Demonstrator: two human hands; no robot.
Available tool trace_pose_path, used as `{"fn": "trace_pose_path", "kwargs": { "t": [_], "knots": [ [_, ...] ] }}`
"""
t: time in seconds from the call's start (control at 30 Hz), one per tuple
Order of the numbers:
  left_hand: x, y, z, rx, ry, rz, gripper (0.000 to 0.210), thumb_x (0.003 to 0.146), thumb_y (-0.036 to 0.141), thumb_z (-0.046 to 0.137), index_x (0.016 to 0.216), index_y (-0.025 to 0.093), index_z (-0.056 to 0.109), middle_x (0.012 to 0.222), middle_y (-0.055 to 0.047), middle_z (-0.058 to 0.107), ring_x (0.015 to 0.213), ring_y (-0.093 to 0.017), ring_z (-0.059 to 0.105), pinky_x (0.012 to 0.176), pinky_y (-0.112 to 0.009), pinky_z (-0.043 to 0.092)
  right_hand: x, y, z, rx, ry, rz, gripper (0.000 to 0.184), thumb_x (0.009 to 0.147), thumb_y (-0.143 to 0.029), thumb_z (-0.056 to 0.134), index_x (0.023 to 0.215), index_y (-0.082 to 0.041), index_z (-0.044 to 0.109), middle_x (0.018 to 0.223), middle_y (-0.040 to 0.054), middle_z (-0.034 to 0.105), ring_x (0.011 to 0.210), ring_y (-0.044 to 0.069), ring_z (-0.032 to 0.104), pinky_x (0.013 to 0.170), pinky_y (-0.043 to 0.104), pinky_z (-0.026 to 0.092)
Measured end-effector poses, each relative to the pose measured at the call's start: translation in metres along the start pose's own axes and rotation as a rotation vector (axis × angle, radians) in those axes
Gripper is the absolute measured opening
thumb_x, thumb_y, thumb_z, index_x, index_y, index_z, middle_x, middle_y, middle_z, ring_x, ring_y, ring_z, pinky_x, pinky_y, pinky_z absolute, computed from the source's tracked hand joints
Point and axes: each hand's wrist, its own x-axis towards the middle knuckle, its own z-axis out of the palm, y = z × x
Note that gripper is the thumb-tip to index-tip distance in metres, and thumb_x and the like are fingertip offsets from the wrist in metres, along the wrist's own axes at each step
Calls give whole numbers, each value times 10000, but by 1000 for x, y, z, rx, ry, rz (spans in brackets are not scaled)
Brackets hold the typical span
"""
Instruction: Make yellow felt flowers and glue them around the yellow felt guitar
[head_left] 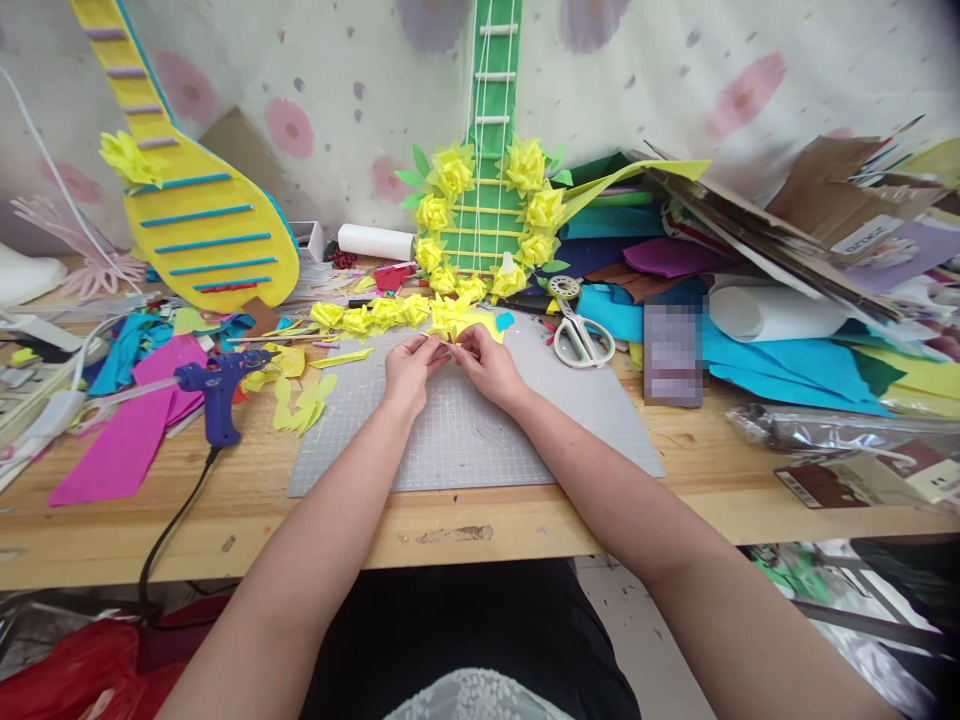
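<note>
Above the grey cutting mat (480, 450), my left hand (412, 370) and my right hand (487, 365) meet, fingertips pinched together. Yellow paper (450, 318) shows at and just beyond the fingertips; it looks like a petal piece or flower, partly hidden by my fingers. A row of yellow paper flowers (375, 316) lies behind the left hand. Loose yellow petal cutouts (304, 402) rest at the mat's left edge. Straight ahead stands a green guitar-shaped craft (487, 225) with white strings, trimmed with yellow flowers and green leaves.
A blue glue gun (217, 390) stands at left, near magenta paper (127, 430). Behind it leans a yellow instrument-shaped craft (217, 240). White-handled scissors (581, 335) lie on the mat's right side. Further right are a phone-like rectangle (673, 355), blue sheets (787, 370) and stacked cardboard (787, 230).
</note>
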Motion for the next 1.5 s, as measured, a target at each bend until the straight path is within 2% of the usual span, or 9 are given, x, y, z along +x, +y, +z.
{"fn": "trace_pose_path", "kwargs": {
  "t": [0.1,0.23,0.47,0.7,0.97,1.1,1.23,1.4,1.5],
  "knots": [
    [0,2,0,10,29,1,81,675,127,651,626,120,586,653,-23,657,688,-136,659,700,-259,512,-1,0,1,-1,11,5,264,810,-454,471,917,-225,395,680,-26,554,599,120,515,591,262,376],
    [0,1,-1,7,43,16,110,639,167,691,646,122,591,672,-27,659,665,-137,651,638,-239,495,-2,2,0,22,16,-19,257,798,-422,494,914,-225,375,671,-36,526,586,111,502,572,253,375],
    [2,0,-1,-19,62,27,175,573,187,740,627,125,586,691,-11,628,692,-121,615,627,-238,477,-1,7,2,8,36,-53,134,806,-335,473,828,-224,403,721,-11,550,641,123,521,607,270,395],
    [3,1,-1,-57,86,29,244,506,205,788,614,130,582,655,24,585,644,-79,544,642,-219,439,-2,3,1,3,2,-22,180,836,-388,441,786,-215,430,621,-34,538,564,112,487,599,267,378],
    [2,0,0,-70,95,23,225,533,181,775,583,133,561,610,40,560,584,-56,515,631,-207,412,-1,3,1,-23,40,-25,220,804,-420,494,774,-205,461,650,-28,521,566,104,456,572,253,363],
    [1,1,0,-101,93,12,196,568,154,755,598,137,562,570,57,545,511,-37,481,609,-198,408,-3,-3,0,-62,11,-37,202,809,-395,491,760,-200,480,635,-26,520,555,102,447,570,246,363],
    [-1,4,0,-142,57,-48,151,621,141,726,632,139,575,553,54,548,492,-38,488,615,-202,429,-4,-10,0,-125,-5,-61,207,816,-391,484,744,-196,487,640,-14,540,559,105,451,570,242,360],
    [-2,6,2,-230,115,-154,96,724,67,625,660,128,585,551,38,558,492,-36,500,617,-196,456,-5,-9,1,-147,-9,-77,223,823,-406,481,755,-194,499,662,-5,564,563,105,457,571,239,362],
    [-1,6,2,-261,135,-163,119,740,50,603,651,127,583,550,41,549,456,-23,463,585,-175,450,-5,-9,1,-143,-12,-77,220,826,-402,482,760,-193,503,661,-8,565,562,103,458,569,236,363]
  ]
}}
